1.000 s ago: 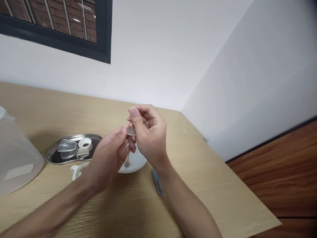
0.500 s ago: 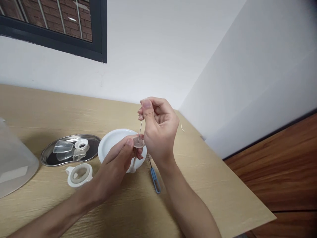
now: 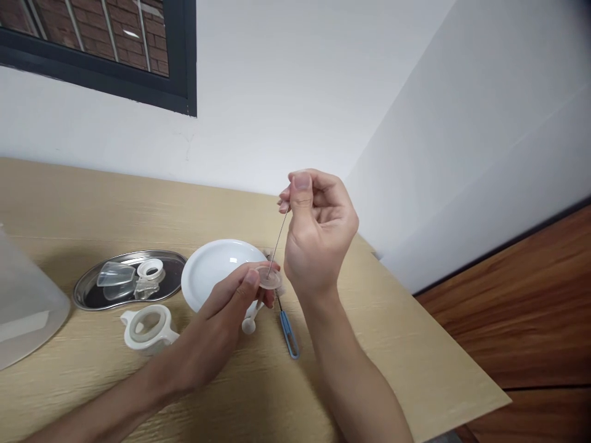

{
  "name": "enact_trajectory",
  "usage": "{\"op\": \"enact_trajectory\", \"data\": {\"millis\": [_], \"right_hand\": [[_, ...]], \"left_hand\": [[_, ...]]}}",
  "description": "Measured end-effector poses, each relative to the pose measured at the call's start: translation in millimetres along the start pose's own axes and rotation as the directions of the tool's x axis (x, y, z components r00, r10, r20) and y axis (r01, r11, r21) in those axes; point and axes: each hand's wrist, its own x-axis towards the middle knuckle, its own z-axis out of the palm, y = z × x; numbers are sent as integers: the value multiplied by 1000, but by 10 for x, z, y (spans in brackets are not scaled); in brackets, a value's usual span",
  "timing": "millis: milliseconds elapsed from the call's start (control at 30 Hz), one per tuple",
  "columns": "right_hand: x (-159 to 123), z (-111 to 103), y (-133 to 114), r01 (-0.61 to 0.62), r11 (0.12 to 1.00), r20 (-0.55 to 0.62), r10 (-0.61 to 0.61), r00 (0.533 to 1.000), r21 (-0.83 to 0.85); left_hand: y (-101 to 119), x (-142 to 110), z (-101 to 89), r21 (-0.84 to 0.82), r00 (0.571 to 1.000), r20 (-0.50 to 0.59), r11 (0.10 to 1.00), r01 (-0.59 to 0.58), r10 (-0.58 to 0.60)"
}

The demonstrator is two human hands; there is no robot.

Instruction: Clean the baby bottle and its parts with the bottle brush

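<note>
My left hand [image 3: 226,314] is closed around a translucent straw piece [image 3: 273,282] with a flat round top, held above the table. A narrow stem runs down from that top, ending in a small rounded tip [image 3: 248,325] below my fingers. Higher up, my right hand [image 3: 321,234] pinches a thin metal wire [image 3: 279,235]. The wire slants down, its lower end at the centre of the round top; how far it goes in is hidden. Behind my left hand lies a white plate [image 3: 198,271]. A blue-handled brush [image 3: 289,335] rests on the table between my forearms, its bristles partly covered.
A metal kidney tray [image 3: 85,292] holds clear plastic pieces and a white ring [image 3: 151,268]. In front of it stands a white two-handled cup part [image 3: 148,326]. A large translucent container [image 3: 28,295] is at the left. The table's edge [image 3: 443,320] runs along the right.
My right hand has moved up and to the right, showing more of the wire. My left hand has shifted slightly right and down with the straw piece, which tilts more.
</note>
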Motion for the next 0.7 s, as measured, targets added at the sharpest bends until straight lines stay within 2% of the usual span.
{"op": "enact_trajectory", "data": {"millis": [267, 567, 700], "right_hand": [[-3, 12, 36, -3, 999, -11, 4, 1000, 44], [-37, 18, 43, -74, 996, 83, 70, 994, 48], [-58, 40, 17, -96, 994, 99, 90, 991, 56]], "left_hand": [[41, 7, 5, 91, 999, 5, 995, 46, -47], [-2, 74, -22, 103, 998, -42, 993, -51, 56], [-12, 90, -14, 61, 997, -64, 997, -36, 40]]}}
